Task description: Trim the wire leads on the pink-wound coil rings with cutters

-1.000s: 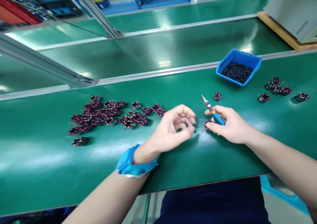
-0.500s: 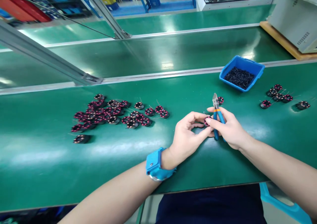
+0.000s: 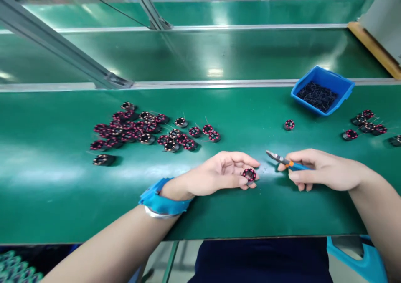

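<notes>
By the left hand (image 3: 219,174) a wound ring (image 3: 254,175) is held, by the right hand (image 3: 332,171) pliers (image 3: 300,166); behind the blue bin (image 3: 327,78), the green worktop (image 3: 238,220) is edged by a rail (image 3: 219,84).

Along the far edge of my glossy green desk (image 3: 78,216) I see a long silver metal rail (image 3: 219,84). A thick grey metal beam (image 3: 62,41) slants down to it at left. Far right, a pale grey metal cabinet (image 3: 387,20) stands on a yellow-brown wooden board (image 3: 372,47); near right, below me, shows a light-blue plastic stool (image 3: 372,266).
</notes>
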`<action>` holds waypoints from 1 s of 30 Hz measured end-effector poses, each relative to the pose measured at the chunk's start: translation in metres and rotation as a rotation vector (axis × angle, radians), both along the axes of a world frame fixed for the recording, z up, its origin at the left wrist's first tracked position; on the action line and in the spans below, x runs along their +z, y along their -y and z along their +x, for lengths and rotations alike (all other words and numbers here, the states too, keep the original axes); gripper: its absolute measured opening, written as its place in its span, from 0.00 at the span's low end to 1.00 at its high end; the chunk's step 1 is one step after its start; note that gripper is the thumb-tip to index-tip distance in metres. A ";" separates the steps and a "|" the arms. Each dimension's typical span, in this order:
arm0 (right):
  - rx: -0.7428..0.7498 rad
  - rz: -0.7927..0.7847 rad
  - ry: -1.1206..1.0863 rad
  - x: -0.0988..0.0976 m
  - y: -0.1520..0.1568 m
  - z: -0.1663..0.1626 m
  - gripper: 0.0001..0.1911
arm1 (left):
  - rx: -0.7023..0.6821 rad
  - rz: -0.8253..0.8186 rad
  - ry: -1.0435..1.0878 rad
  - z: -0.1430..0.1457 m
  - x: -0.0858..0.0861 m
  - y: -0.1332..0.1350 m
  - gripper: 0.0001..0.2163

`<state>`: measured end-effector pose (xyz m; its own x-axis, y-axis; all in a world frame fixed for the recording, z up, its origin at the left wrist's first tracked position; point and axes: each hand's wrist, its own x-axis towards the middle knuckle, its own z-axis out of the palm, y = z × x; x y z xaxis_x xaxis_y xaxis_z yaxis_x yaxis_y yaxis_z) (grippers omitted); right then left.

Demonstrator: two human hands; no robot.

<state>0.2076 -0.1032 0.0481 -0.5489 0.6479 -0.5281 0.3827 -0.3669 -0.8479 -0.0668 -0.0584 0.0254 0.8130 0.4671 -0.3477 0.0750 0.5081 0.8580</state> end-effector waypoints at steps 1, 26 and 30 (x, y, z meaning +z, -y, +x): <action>0.048 -0.002 0.020 0.002 0.000 0.001 0.21 | -0.033 -0.012 0.001 0.000 0.001 -0.001 0.19; 0.246 0.297 0.253 0.013 0.002 -0.007 0.18 | 0.297 1.121 -0.477 -0.005 -0.006 -0.011 0.12; 0.229 0.384 0.246 0.013 0.004 -0.007 0.15 | 0.348 1.510 -0.749 -0.021 -0.008 -0.013 0.12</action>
